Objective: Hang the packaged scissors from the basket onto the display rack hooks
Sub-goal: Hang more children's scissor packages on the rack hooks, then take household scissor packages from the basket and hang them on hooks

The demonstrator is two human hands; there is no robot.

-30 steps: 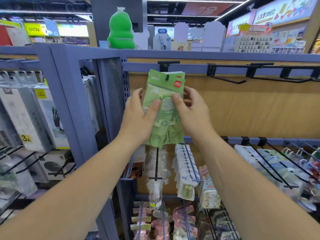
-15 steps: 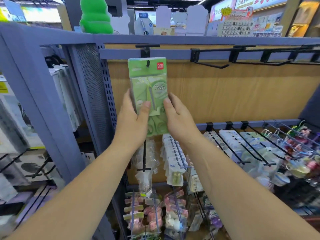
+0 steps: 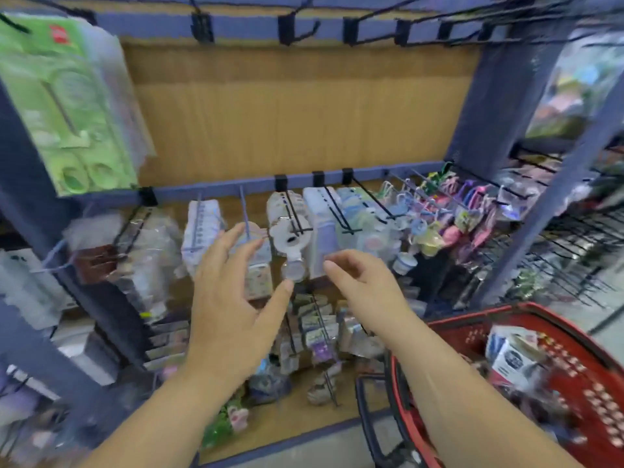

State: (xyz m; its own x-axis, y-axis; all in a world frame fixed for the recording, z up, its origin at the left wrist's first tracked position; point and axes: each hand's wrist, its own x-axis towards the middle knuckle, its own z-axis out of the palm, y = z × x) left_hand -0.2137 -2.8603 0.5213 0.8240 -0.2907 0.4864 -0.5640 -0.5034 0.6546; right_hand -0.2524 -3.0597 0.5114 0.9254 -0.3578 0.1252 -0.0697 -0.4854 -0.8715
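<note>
Head view: left hand and right hand hover with fingers loosely spread, empty.

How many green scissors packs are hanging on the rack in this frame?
1: the green scissors pack hangs at upper left on a hook; others may be hidden behind it.

Blurred packets, perhaps stationery, hang below a wooden back panel.
</note>
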